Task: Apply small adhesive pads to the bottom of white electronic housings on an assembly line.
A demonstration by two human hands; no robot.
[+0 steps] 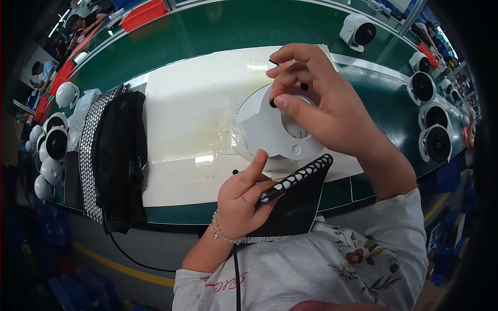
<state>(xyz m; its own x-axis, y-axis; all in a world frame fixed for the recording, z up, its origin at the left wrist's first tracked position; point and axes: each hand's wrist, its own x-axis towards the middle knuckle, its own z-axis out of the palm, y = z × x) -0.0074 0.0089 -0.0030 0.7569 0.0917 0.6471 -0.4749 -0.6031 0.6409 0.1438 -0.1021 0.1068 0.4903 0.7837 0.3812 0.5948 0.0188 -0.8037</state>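
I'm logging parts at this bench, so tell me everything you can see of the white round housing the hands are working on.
The white housing looks like smooth moulded plastic: a round body with a circular opening, dark slots inside it and a small screw boss near its lower rim. It lies tilted on the white mat, partly on clear crinkled film. The right hand presses a small black dot against its upper edge; the left hand has its thumb at the lower edge.

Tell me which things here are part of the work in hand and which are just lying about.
In hand:
- white fan housing
- small black pad at the right hand
- black sheet of pads, held by the left hand

Lying about:
- finished white fans
- black mesh stack
- red bin
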